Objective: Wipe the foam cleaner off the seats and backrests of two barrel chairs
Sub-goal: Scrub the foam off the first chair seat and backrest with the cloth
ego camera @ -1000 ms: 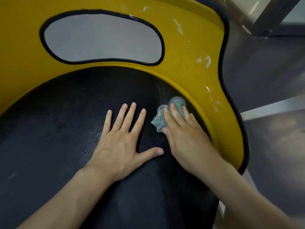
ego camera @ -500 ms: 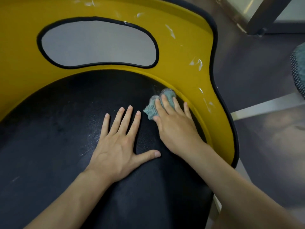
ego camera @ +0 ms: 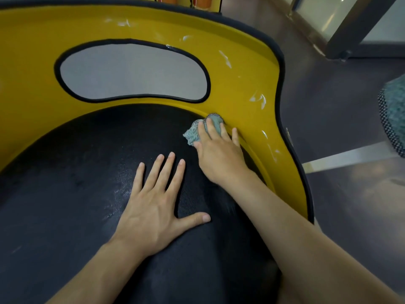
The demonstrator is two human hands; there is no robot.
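A barrel chair fills the view: a black seat ringed by a yellow backrest with a black-edged oval opening. White foam streaks dot the backrest's upper and right part. My right hand presses a small blue-green cloth with straight fingers where the seat's right rear edge meets the backrest. My left hand lies flat on the seat's middle, fingers spread, holding nothing.
Grey floor with a pale strip lies to the right of the chair. A teal, checkered-edged object shows at the right border. A dark metal frame post stands at the top right.
My right hand has slid the cloth up and to the right, from the seat to its edge against the backrest. The view has tilted, showing more of the backrest top. My left hand stays put.
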